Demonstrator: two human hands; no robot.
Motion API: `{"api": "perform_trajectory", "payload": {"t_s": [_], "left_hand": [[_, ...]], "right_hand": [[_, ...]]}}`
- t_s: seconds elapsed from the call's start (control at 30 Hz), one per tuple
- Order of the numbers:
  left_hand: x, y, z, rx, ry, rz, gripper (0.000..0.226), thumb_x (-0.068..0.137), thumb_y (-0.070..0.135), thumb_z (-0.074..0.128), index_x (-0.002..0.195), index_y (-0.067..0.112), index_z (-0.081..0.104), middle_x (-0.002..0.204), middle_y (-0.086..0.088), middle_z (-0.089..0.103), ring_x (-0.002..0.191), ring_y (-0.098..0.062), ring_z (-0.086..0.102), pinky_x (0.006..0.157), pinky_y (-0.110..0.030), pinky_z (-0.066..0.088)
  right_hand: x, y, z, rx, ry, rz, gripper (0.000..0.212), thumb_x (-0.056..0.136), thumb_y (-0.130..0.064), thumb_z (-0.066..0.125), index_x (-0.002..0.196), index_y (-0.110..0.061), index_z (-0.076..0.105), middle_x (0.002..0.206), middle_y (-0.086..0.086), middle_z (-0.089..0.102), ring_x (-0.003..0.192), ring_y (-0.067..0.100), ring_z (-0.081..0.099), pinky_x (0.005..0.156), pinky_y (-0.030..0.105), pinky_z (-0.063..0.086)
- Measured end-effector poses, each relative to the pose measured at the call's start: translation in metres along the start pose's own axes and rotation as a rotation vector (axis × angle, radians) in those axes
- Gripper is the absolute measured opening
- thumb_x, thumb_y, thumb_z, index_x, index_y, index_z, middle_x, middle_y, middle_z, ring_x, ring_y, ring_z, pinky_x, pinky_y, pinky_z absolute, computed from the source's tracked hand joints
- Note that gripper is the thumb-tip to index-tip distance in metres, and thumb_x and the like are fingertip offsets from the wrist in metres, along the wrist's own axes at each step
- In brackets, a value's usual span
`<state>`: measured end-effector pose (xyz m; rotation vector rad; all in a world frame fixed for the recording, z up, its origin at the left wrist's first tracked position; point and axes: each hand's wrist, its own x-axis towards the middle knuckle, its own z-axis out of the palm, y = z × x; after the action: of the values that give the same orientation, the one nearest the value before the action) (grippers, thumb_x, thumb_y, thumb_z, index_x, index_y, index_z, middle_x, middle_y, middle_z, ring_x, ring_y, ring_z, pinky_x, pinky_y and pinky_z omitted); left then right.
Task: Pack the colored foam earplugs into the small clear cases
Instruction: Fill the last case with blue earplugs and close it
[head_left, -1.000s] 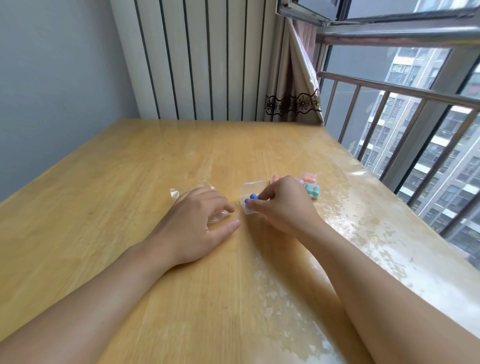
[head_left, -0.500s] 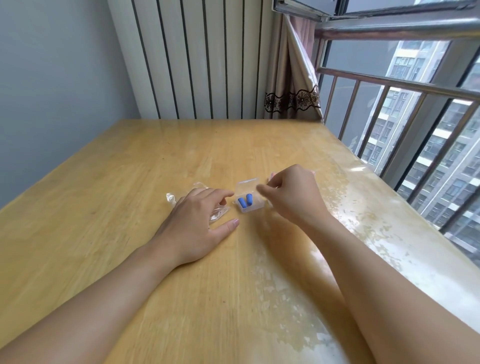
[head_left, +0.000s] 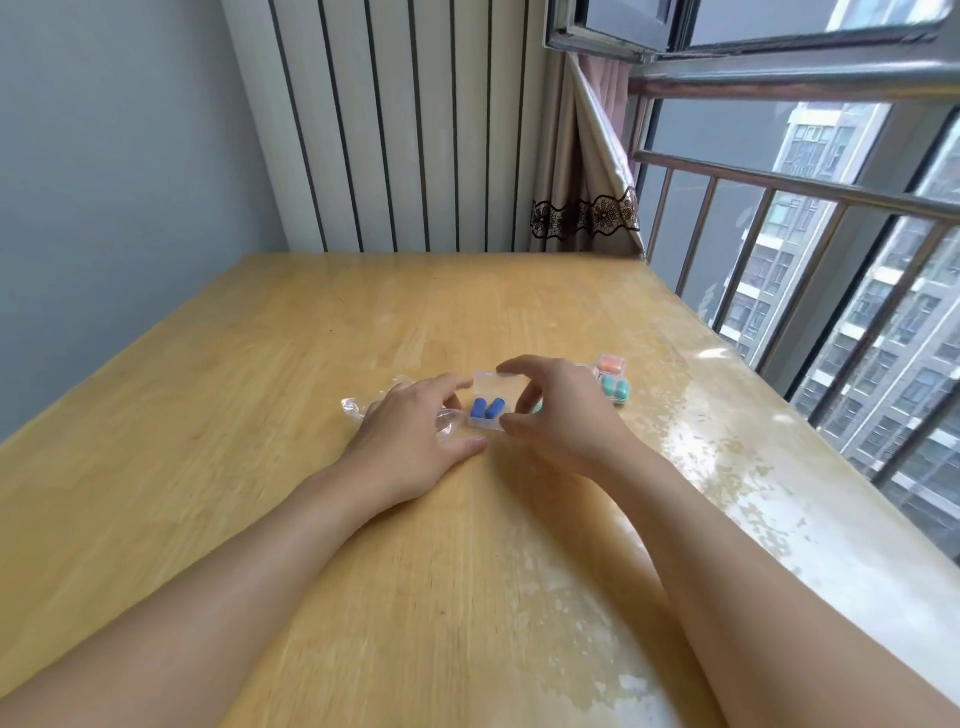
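Blue pair seated, lid about to come down

On the wooden table (head_left: 260, 415), a small clear case (head_left: 493, 400) sits between the two hands with its lid standing open and two blue earplugs (head_left: 487, 408) lying side by side inside. The right hand (head_left: 561, 415) pinches the lid's far edge with a fingertip and braces the near corner with the thumb; the left hand (head_left: 410, 441) rests flat at the case's 9 o'clock, fingers relaxed, partly over a crumpled clear wrapper (head_left: 358, 408). At the case's 3 o'clock stand an orange-filled case (head_left: 612, 364) and a teal-filled case (head_left: 615, 389), apparently packed already. By the look of it, this case only needs closing; whether more earplugs remain cannot be told.
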<state>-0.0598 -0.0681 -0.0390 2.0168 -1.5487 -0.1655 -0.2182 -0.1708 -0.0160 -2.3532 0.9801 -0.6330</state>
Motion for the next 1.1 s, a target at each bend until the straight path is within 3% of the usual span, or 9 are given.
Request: {"api": "perform_trajectory", "payload": {"t_s": [0.1,0.23,0.3,0.4,0.7,0.8,0.93,1.0,1.1], "left_hand": [[-0.002,-0.002,0.01,-0.051,0.106,0.015,0.032,0.085,0.043,0.073,0.114,0.037,0.06,0.107,0.015,0.066,0.11,-0.015,0.059,0.096,-0.038,0.047],[-0.003,-0.003,0.008,-0.161,0.097,-0.022,0.047,0.082,0.043,0.076,0.119,0.037,0.047,0.106,0.015,0.065,0.107,-0.012,0.062,0.093,-0.036,0.05],[-0.003,-0.006,0.005,-0.126,0.059,0.036,0.054,0.086,0.036,0.075,0.132,0.044,0.048,0.106,0.016,0.066,0.107,-0.011,0.062,0.097,-0.036,0.049],[-0.001,-0.013,0.004,-0.07,0.061,0.114,0.036,0.09,0.028,0.071,0.124,0.041,0.066,0.107,0.017,0.067,0.104,-0.009,0.06,0.095,-0.036,0.05],[0.004,-0.013,0.006,0.009,0.05,0.129,0.029,0.093,0.028,0.068,0.121,0.035,0.071,0.112,0.015,0.066,0.106,-0.014,0.057,0.093,-0.036,0.048],[0.001,-0.009,0.006,0.097,0.042,0.155,0.029,0.095,0.028,0.065,0.123,0.032,0.07,0.113,0.013,0.066,0.108,-0.018,0.055,0.093,-0.04,0.047],[-0.001,-0.008,0.007,0.08,0.059,0.16,0.026,0.093,0.031,0.066,0.119,0.034,0.067,0.128,0.015,0.062,0.118,-0.019,0.055,0.1,-0.039,0.045],[-0.001,-0.009,0.009,0.023,0.053,0.141,0.026,0.091,0.032,0.068,0.117,0.037,0.064,0.138,0.014,0.058,0.125,-0.016,0.052,0.106,-0.038,0.042],[0.006,-0.01,0.011,-0.028,0.04,0.091,0.026,0.088,0.041,0.069,0.112,0.043,0.059,0.103,0.007,0.067,0.101,-0.017,0.056,0.093,-0.041,0.049]], "right_hand": [[-0.001,-0.001,0.001,-0.031,-0.044,-0.047,0.047,0.085,-0.02,0.071,0.131,-0.026,0.065,0.088,-0.005,0.07,0.069,-0.001,0.053,0.063,0.024,0.044],[-0.001,0.002,0.001,-0.07,-0.034,-0.071,0.041,0.09,-0.024,0.072,0.13,-0.029,0.067,0.082,-0.011,0.06,0.071,0.0,0.05,0.069,0.026,0.049],[-0.002,0.003,0.002,-0.106,-0.032,-0.08,0.036,0.092,-0.023,0.071,0.128,-0.029,0.069,0.09,-0.007,0.065,0.079,0.004,0.053,0.077,0.031,0.053],[0.002,0.005,0.006,-0.201,-0.029,-0.118,0.029,0.093,-0.021,0.07,0.122,-0.028,0.074,0.11,0.006,0.073,0.104,0.019,0.063,0.085,0.037,0.055],[0.001,-0.005,0.009,-0.449,0.022,-0.227,0.016,0.095,-0.022,0.062,0.099,-0.021,0.078,0.101,-0.005,0.065,0.089,0.026,0.062,0.068,0.037,0.049],[-0.002,-0.009,0.012,-0.535,0.0,-0.225,0.016,0.096,-0.013,0.056,0.086,-0.014,0.068,0.086,-0.005,0.049,0.074,0.024,0.049,0.052,0.034,0.03],[0.0,0.005,0.01,-0.37,0.011,-0.274,0.025,0.093,-0.018,0.065,0.113,-0.025,0.077,0.097,-0.003,0.063,0.088,0.028,0.06,0.068,0.038,0.049],[0.001,0.011,0.006,-0.271,-0.001,-0.272,0.027,0.09,-0.021,0.071,0.115,-0.027,0.077,0.102,-0.003,0.066,0.096,0.028,0.061,0.077,0.041,0.052],[0.004,0.014,0.006,-0.227,0.015,-0.283,0.025,0.087,-0.023,0.075,0.112,-0.027,0.078,0.102,-0.006,0.068,0.095,0.026,0.063,0.079,0.04,0.053]]}}
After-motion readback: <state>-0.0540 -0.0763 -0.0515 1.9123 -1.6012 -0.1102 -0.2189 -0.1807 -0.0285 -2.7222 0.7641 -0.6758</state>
